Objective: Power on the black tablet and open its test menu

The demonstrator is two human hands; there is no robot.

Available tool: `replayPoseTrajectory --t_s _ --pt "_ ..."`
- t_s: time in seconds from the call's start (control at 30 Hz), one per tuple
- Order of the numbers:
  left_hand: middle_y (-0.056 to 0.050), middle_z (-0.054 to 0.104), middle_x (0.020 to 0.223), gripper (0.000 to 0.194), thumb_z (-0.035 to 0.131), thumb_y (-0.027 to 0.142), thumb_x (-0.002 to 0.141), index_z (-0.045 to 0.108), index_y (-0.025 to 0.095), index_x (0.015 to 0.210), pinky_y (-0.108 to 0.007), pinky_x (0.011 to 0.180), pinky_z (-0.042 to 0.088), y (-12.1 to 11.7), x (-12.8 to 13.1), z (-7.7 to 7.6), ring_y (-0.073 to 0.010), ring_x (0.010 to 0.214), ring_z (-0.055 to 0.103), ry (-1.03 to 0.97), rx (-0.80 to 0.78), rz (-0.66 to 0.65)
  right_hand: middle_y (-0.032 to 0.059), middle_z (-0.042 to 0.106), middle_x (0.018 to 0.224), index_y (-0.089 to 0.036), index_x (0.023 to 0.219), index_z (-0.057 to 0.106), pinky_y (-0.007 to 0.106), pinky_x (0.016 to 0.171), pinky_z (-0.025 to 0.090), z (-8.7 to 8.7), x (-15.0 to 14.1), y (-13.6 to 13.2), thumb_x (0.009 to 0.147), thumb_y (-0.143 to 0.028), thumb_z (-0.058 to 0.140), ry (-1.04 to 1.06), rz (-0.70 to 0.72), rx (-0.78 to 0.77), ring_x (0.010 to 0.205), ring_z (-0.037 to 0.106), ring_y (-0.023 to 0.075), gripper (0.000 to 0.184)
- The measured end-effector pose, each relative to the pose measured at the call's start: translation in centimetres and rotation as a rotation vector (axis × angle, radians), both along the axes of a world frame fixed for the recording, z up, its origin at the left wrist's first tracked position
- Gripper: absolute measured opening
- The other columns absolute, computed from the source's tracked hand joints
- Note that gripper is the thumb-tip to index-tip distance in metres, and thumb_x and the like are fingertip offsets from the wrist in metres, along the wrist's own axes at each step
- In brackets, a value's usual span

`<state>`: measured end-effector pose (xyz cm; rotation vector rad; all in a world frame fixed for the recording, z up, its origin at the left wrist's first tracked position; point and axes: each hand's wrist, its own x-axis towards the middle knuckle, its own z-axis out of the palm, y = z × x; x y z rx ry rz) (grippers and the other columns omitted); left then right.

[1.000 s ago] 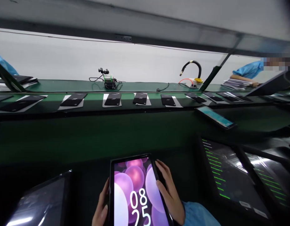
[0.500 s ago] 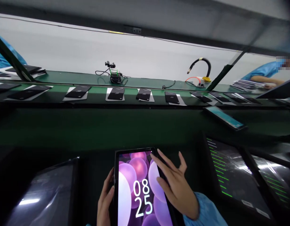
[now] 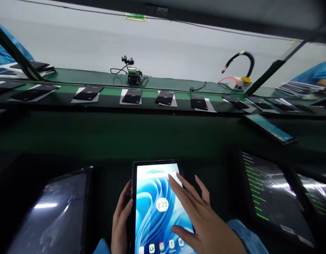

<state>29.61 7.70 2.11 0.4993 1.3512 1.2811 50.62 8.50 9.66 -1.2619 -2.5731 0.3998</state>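
Observation:
A tablet [image 3: 154, 229] stands before me, its lit screen showing a blue swirl home screen with a white 8:25 clock and a row of app icons. My left hand [image 3: 122, 218] grips its left edge, with thumb and fingers around the side. Over the right part of the screen is my right hand [image 3: 202, 215], fingers spread and holding nothing. Its fingertips are at or just above the glass; I cannot tell if they touch. The tablet's bottom edge lies out of frame.
To the left lies a dark film-covered tablet [image 3: 54, 215]. On the right are dark screens with green lines [image 3: 268, 197] and a lit tablet [image 3: 270, 128]. Several black devices on white sheets [image 3: 132, 96] line the rail behind. Co-workers' blue sleeves [image 3: 311, 74] show at both sides.
The screen went from a purple bubble lock screen reading 08 25 to the blue home screen. My right hand has moved slightly down, fingers still spread. The camera view has shifted.

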Motion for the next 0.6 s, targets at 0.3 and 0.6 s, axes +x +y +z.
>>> replayPoseTrajectory --t_s 0.3,0.6 --pt "0.001 0.052 0.137 0.05 0.067 0.05 0.073 0.058 0.032 0.119 -0.046 0.114 0.02 0.0 0.0 0.3 -0.0267 0.133 0.036 0.045 0.005 -0.009 0.0046 0.02 0.153 -0.028 0.151 -0.005 0.062 0.113 0.012 -0.2 0.3 -0.6 0.094 -0.037 0.054 0.05 -0.018 -0.063 0.14 0.018 0.0318 0.082" --pt "0.002 0.055 0.134 0.053 0.072 0.053 0.065 0.062 0.035 0.114 -0.05 0.114 0.022 0.0 0.0 0.4 -0.0324 0.132 0.038 -0.011 -0.011 0.02 0.0031 0.045 0.141 -0.03 0.149 0.019 0.063 0.113 0.017 0.8 1.2 -1.4 0.094 -0.036 0.055 0.099 0.013 -0.081 0.136 0.03 0.0292 0.066"
